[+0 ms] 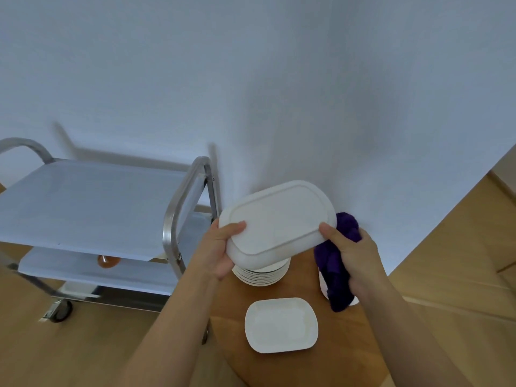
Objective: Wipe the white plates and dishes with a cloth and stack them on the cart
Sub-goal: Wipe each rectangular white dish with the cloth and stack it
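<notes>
A white rectangular dish [279,222] is held bottom side up above a stack of round white plates [262,273] on a small wooden table [304,367]. My left hand [220,250] grips the dish's left edge, thumb on top. My right hand [351,255] holds its right edge with the thumb on top and also clutches a purple cloth [336,269] that hangs down. A second white rectangular dish [280,325] lies on the table nearer to me. The metal cart [178,213] stands to the left, its top shelf covered with white paper.
A white wall rises right behind the table and cart. A small white object [354,301] sits on the table, mostly hidden behind the cloth. An orange-brown object [107,261] lies on the cart's lower shelf. The cart has a wheel [60,310] on the wooden floor.
</notes>
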The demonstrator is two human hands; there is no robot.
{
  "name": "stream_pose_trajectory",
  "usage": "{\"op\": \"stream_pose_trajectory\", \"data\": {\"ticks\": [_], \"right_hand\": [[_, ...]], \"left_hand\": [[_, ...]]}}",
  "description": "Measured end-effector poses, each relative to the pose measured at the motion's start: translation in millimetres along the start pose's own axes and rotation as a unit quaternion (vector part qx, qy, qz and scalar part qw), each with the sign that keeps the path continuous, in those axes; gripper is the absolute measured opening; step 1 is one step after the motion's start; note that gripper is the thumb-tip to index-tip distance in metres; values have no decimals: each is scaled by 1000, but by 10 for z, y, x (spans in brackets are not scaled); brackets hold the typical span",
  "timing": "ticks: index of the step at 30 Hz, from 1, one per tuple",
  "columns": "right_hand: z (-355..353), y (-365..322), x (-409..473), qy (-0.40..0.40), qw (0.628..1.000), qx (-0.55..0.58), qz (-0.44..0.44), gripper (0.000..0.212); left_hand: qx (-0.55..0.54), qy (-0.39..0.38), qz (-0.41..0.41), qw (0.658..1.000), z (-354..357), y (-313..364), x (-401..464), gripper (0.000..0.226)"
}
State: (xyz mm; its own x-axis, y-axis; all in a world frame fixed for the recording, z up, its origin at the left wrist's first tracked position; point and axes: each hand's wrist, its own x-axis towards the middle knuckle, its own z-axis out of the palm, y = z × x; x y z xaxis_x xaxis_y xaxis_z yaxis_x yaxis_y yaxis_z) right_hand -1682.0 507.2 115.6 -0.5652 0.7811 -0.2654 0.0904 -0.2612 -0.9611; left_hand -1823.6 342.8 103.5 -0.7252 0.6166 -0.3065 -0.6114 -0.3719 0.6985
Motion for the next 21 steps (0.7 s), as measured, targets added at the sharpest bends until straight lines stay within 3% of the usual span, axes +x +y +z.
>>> {"op": "stream_pose_trajectory", "data": {"ticks": [4, 9, 11, 14, 17, 21], "right_hand": [[160, 23, -33, 111, 983, -55, -133, 50], [259, -154, -182, 156, 931, -23, -330, 45], [357, -191, -236, 93, 919, -49, -380, 47], [625, -168, -294, -39, 901, -177, -395, 54], [753, -154, -256, -127, 853, -300, -408, 63], [656, -287, -115, -207, 836, -314, -400, 68]], "left_hand": [[26, 14, 31, 999, 133, 132, -7, 23], [69, 58, 93, 992, 143, 284, -34, 27], [165, 70, 129, 975, 183, 257, -64, 33], [288, -11, 123, 950, 300, 148, -135, 38], [341, -106, 91, 930, 332, 149, -195, 36], [366, -149, 80, 915, 279, 242, -259, 35]]}}
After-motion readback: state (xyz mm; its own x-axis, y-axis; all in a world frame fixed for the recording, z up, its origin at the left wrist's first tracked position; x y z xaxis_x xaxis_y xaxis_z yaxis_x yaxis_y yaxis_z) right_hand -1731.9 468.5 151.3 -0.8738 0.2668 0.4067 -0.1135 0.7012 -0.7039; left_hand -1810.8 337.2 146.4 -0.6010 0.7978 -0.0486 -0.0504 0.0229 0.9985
